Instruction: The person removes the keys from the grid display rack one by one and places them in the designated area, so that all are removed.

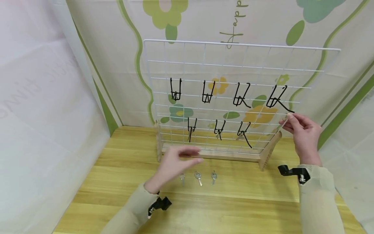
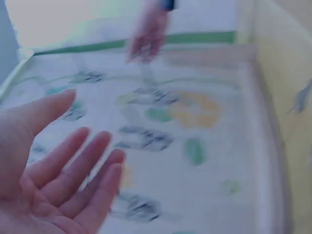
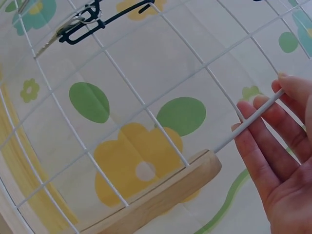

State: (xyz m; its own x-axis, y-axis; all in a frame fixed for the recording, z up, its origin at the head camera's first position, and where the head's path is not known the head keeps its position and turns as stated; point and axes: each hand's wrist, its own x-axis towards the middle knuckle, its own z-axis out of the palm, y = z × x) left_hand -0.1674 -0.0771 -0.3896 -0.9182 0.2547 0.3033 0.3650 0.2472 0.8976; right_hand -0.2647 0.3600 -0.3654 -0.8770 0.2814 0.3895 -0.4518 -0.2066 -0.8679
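Observation:
A white wire grid [image 1: 242, 45] stands in a wooden base [image 1: 228, 157], with several black hooks [image 1: 240, 98] hung on it in two rows. My right hand [image 1: 306, 136] holds the grid's right edge, thumb on the near side of the side bar [image 3: 229, 138] and fingers behind it. In front of the base my left hand [image 1: 172, 162] hovers, fingers extended, thumb apart and palm bare in the left wrist view. Three small metal keys [image 1: 198, 177] lie in a row on the table beside it. One lower hook [image 3: 80, 35] carries a ringed key [image 3: 48, 46] in the right wrist view.
The wood-grain table [image 1: 233, 211] spreads in front of the stand. A flower-print cloth [image 1: 102, 61] hangs close behind the grid, and pale cloth walls [image 1: 38, 107] rise on both sides. The base's right wooden foot [image 1: 267, 152] juts toward me.

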